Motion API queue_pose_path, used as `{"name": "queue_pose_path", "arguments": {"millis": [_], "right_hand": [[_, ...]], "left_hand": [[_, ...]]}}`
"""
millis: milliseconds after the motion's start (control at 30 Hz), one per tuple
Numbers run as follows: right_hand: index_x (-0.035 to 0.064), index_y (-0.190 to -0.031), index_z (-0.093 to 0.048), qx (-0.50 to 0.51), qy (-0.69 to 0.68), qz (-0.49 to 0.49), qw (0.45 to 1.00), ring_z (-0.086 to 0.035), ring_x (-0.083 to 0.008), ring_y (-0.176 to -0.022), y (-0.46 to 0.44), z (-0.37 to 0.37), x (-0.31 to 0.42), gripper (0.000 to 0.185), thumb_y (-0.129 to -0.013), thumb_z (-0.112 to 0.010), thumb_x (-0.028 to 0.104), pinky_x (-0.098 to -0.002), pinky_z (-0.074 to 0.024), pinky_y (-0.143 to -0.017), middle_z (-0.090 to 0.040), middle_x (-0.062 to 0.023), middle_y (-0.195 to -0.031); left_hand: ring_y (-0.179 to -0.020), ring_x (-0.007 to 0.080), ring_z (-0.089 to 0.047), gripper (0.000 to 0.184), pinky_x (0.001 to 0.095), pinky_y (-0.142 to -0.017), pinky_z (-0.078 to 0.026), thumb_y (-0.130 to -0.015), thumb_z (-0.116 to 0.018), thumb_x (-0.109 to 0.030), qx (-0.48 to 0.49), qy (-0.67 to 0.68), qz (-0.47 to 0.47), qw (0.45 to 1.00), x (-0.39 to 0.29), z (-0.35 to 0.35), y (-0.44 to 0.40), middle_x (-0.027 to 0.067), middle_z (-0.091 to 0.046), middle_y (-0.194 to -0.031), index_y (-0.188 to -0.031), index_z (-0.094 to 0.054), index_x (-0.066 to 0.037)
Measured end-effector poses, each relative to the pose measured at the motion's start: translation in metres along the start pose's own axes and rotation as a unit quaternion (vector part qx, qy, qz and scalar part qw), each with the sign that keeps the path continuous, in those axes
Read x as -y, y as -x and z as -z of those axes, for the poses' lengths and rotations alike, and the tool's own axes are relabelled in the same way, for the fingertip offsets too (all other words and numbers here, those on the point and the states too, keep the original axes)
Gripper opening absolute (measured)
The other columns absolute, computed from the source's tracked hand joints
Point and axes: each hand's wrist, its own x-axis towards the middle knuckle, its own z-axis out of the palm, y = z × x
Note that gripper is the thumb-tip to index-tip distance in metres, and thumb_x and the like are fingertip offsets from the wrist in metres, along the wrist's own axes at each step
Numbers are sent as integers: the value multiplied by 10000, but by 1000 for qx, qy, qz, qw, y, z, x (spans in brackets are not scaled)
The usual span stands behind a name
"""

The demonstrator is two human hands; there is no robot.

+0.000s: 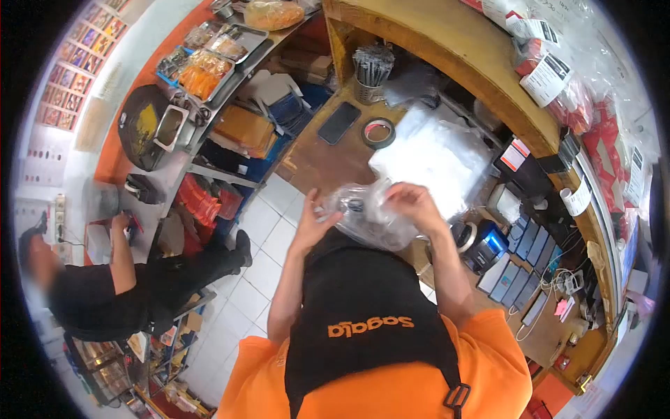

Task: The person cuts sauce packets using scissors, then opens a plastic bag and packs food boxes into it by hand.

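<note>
A crumpled clear plastic bag (pixel 391 234) is held up in front of my black apron, between my two hands. My left hand (pixel 315 222) grips its left side, thumb and fingers curved around it. At the opposite side, the fingers of my right hand (pixel 417 206) pinch the plastic near the top. Something small and dark shows through the bag, but I cannot make out what it is. Just beyond lies a pile of clear and white plastic bags (pixel 433 164) on the brown counter (pixel 328 159). A roll of dark tape (pixel 377 133) lies beside that pile.
A black phone (pixel 339 123) and a metal holder of utensils (pixel 372 73) are on the counter. Several phones (pixel 520 262) and cables sit at right. Wrapped packages (pixel 558 84) line the upper shelf. Another person (pixel 98 293) stands at left by a food counter with a pan (pixel 144 126).
</note>
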Motion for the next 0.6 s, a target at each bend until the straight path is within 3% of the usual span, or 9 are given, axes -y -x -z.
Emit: {"name": "queue_pose_path", "arguments": {"millis": [33, 67, 167, 267, 367, 467, 567, 600], "right_hand": [[50, -1047, -751, 54, 101, 29, 993, -631, -103, -847, -5, -19, -3, 220, -835, -744, -9, -269, -517, -786, -690, -13, -917], [57, -1083, -750, 72, 254, 58, 963, -665, -175, -867, -11, -27, -21, 286, -809, -757, -26, -301, -527, -824, -714, -72, -957], [10, -1101, -734, 116, 513, 174, 832, -694, -312, -903, -37, -28, -87, 258, -855, -657, 12, -386, -543, -857, -722, -141, -951], [6, -1145, -713, -43, 431, 151, 888, -677, -418, -965, -44, -29, -116, 297, -883, -602, 91, -490, -528, -890, -705, -241, -1003], [-3, -1158, -688, 48, 628, 12, 777, -681, -418, -998, -47, -14, -98, 310, -916, -570, 152, -524, -519, -894, -696, -274, -1010], [-6, -1139, -682, 105, 615, -21, 781, -683, -425, -995, -42, -4, -104, 305, -914, -571, 168, -556, -507, -887, -698, -277, -1009], [6, -1130, -695, 20, 610, -22, 792, -670, -419, -1042, -49, -9, -110, 277, -922, -577, 146, -537, -499, -934, -712, -254, -1003], [9, -1137, -690, 28, 616, 52, 786, -663, -416, -1061, -49, -8, -111, 275, -925, -580, 145, -532, -493, -951, -710, -256, -1019]], "left_hand": [[-1001, 254, -680, 742, 352, -821, -581, -878, -779, -79, -1, 49, 45, 998, -1, -12, -3, 186, -558, -1353, -1497, -374, -21], [-965, 226, -684, 713, 331, -795, -582, -879, -763, -47, 1, 98, 91, 991, -1, -16, -7, 181, -579, -1318, -1485, -388, -11], [-887, 159, -666, 671, 310, -731, -566, -838, -716, 57, 36, 79, 83, 993, 18, -10, -19, 173, -618, -1315, -1446, -452, -43], [-853, 131, -671, 568, 265, -691, -552, -846, -622, 98, 50, 43, 55, 996, 0, 1, -18, 146, -691, -1157, -1393, -508, -5], [-851, 112, -665, 496, 255, -680, -539, -851, -623, 81, 80, -7, 41, 996, 5, 23, -26, 140, -715, -1170, -1337, -566, -4], [-843, 100, -650, 477, 258, -670, -527, -852, -605, 82, 60, 17, 41, 997, -5, 32, -28, 126, -723, -1183, -1318, -593, -21], [-834, 107, -646, 478, 261, -668, -528, -859, -606, 84, 51, 18, 18, 998, -22, 26, -33, 121, -721, -1178, -1322, -594, -34], [-831, 109, -646, 475, 262, -669, -530, -862, -611, 80, 51, 13, 7, 999, -26, 20, -37, 120, -722, -1174, -1322, -593, -36]]}}
